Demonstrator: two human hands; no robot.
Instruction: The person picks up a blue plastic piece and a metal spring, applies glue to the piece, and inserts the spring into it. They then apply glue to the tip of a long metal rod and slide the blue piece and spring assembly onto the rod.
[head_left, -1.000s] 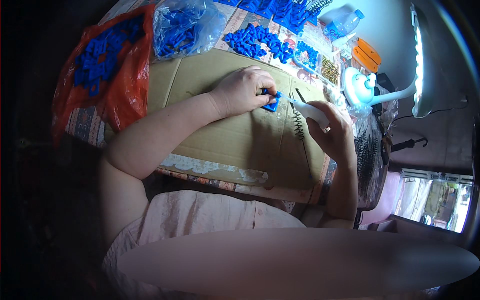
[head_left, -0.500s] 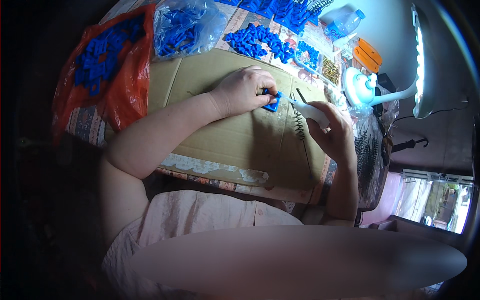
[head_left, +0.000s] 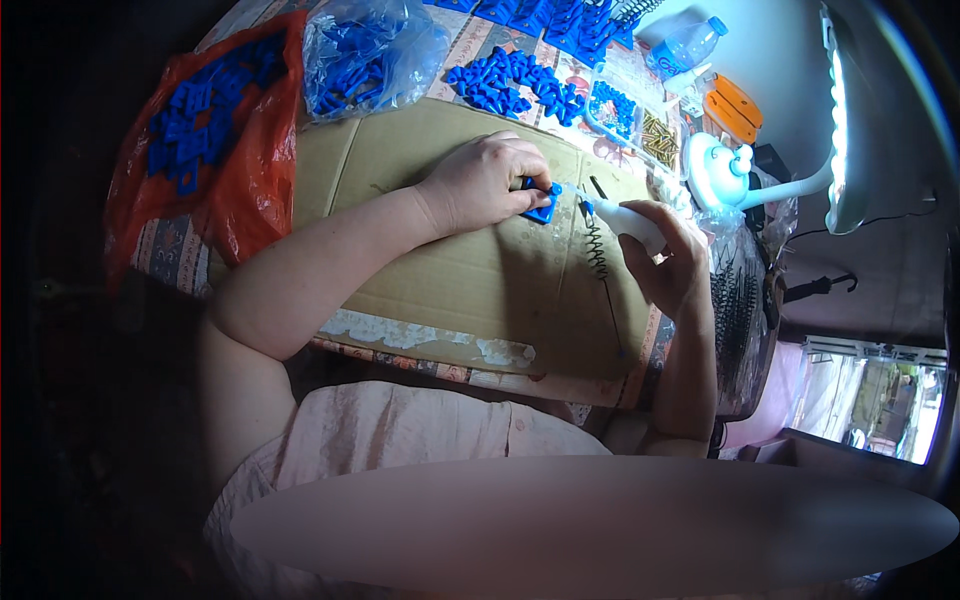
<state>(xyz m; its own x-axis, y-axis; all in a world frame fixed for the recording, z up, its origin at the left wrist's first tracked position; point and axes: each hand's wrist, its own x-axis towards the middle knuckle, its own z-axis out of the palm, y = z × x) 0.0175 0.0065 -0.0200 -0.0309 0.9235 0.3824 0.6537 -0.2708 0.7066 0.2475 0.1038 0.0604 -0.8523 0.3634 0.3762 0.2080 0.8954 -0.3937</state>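
Observation:
My left hand (head_left: 500, 180) pinches a small blue plastic part (head_left: 541, 208) with a flat base, low over the cardboard sheet (head_left: 450, 290). The fingers cover much of that part. In my right hand (head_left: 668, 255) is a white squeeze bottle (head_left: 632, 228) with a thin nozzle, tilted so that the tip points at the blue part. The tip is close to the part; whether they touch I cannot tell. Between the two hands, partly beneath the bottle, lies a dark coil spring (head_left: 597, 250) with a long straight end.
On the left are a red bag (head_left: 255, 190) and a clear bag (head_left: 415, 60) of blue parts. Beyond the cardboard sit a pile of blue pieces (head_left: 500, 80), a tray of small blue bits (head_left: 612, 108) and brass-coloured pieces (head_left: 659, 138). A lamp (head_left: 722, 172) stands at right.
The white bottle has shifted slightly to the right, and more of the spring's upper end shows. My left hand stays on the blue part, almost unmoved.

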